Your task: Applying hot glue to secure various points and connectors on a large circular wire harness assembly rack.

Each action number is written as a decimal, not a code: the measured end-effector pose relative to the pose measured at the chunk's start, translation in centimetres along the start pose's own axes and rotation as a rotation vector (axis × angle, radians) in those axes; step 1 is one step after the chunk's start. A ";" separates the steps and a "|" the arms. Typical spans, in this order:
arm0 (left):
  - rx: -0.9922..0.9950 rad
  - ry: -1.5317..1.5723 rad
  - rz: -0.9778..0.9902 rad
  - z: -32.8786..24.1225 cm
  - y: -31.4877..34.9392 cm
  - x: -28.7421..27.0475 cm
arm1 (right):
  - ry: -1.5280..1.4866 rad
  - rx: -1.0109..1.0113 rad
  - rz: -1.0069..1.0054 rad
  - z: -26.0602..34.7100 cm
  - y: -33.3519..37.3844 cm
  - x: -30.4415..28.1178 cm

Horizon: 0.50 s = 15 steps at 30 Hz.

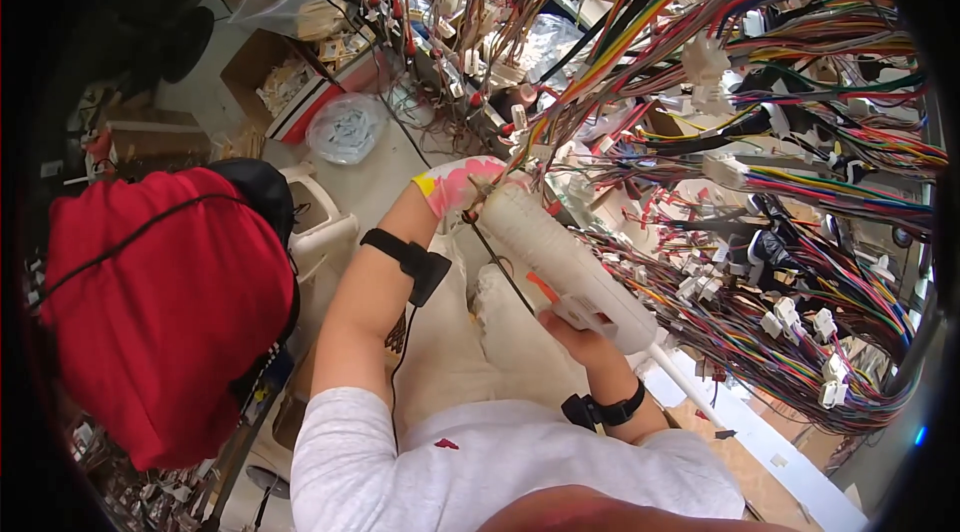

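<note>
My left hand, in a pink, white and yellow patterned covering, reaches to the upper end of a long whitish translucent cylinder. Hanging wires and the cylinder's end hide its fingers. Below the cylinder's lower part, my right hand is closed round a small white piece with an orange-red strip; its exact kind is unclear. From the cylinder's lower end a white rod runs down to the right. A thin dark cord passes between my hands.
Dense bundles of coloured wires with white connectors fill the right and far side. At left are a red cloth cover and a white plastic chair. Beyond stand a clear bag of pale parts and an open cardboard box.
</note>
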<state>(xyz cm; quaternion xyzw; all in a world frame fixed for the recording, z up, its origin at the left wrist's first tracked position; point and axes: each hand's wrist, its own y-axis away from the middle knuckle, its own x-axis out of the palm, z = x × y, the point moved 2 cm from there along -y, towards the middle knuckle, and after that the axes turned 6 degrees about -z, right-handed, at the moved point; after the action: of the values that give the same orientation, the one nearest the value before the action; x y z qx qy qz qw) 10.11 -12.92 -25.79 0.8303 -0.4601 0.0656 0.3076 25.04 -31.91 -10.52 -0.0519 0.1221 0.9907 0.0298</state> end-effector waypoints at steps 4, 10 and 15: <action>0.002 0.555 0.222 2.4 -0.5 -0.4 | 0.309 -0.468 0.081 2.3 -3.9 0.3; 0.285 -0.047 -0.153 2.9 0.4 -2.4 | 0.020 -0.341 0.079 1.6 -7.0 1.6; 0.402 -0.021 -0.396 5.1 -0.9 -4.3 | -0.107 -0.117 0.099 2.2 -6.8 2.8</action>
<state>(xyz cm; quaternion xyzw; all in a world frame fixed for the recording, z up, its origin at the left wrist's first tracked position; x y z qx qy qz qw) 7.51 -12.34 -31.98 0.9490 -0.2696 0.0858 0.1387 22.51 -24.61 -10.31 0.0055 0.0649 0.9978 -0.0158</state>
